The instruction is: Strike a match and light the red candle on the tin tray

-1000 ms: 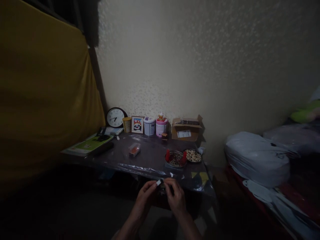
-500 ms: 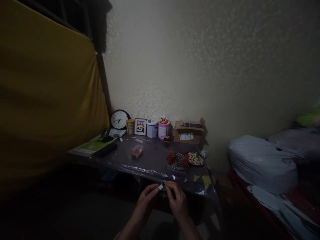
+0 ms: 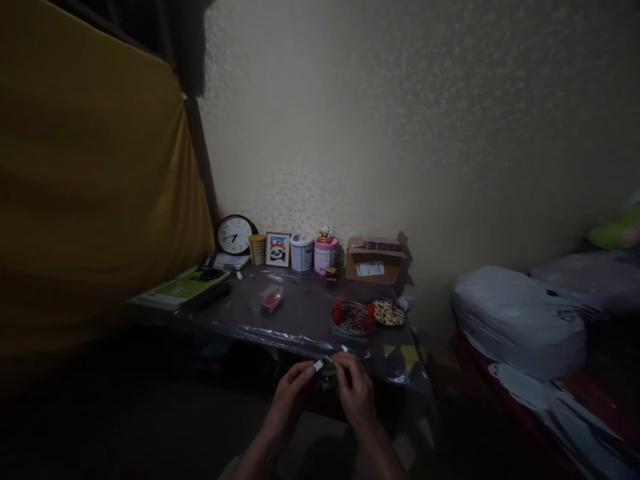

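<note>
My left hand point(image 3: 289, 393) is closed in a pinch on a small white rectangular piece point(image 3: 319, 365), which sticks out past the fingertips. A short gap to the right, my right hand point(image 3: 356, 388) is also pinched closed, and whatever lies between its fingertips is too small and dark to make out. Below and between the hands shows a dim greenish thing point(image 3: 328, 371) whose kind I cannot tell. Both hands are at the front edge of the table point(image 3: 300, 320), which has a shiny clear plastic cover.
A round tin with red uprights point(image 3: 353, 320) and a dish of pale sticks point(image 3: 388, 312) stand at the table's right. A small clear-wrapped box point(image 3: 271, 299) lies mid-table. Behind are a clock point(image 3: 235, 235), a panda picture point(image 3: 277, 250), two cans and a cardboard box point(image 3: 373, 268).
My fingertips have moved apart: the white piece earlier reached a dark bit at my right fingers, and now a gap separates them. The view has shifted slightly.
</note>
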A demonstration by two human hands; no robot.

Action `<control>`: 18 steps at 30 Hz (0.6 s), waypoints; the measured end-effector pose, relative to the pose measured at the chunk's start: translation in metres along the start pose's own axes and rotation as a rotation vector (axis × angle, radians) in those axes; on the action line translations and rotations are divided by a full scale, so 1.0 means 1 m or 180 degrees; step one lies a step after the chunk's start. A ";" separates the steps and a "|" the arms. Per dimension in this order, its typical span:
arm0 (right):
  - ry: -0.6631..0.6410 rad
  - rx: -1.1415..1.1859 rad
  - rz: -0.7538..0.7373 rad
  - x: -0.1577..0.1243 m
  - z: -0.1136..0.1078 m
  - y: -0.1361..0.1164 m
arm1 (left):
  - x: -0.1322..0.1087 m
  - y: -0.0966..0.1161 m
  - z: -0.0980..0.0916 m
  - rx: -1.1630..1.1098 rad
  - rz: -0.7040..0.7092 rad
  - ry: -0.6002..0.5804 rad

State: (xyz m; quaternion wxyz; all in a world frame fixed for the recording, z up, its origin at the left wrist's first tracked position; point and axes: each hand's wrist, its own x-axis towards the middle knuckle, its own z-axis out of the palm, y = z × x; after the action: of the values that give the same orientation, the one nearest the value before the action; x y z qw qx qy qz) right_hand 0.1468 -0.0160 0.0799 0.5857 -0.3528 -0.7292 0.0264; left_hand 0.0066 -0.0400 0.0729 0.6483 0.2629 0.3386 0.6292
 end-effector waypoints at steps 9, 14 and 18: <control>-0.0278 0.0001 -0.0132 0.001 -0.001 0.002 | 0.002 0.006 0.005 -0.0024 0.0082 -0.0114; 0.0343 0.0059 0.0814 0.006 -0.004 0.031 | 0.001 0.009 -0.004 0.0032 0.0076 -0.0165; 0.0687 0.0408 0.1332 0.012 -0.013 0.035 | -0.001 0.012 -0.023 0.0295 0.0238 -0.0015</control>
State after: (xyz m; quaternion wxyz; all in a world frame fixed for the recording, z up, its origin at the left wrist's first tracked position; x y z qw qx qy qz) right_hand 0.1742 0.0121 0.0781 0.6632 -0.4591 -0.5703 0.1556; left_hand -0.0189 -0.0422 0.0674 0.6123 0.3066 0.3558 0.6360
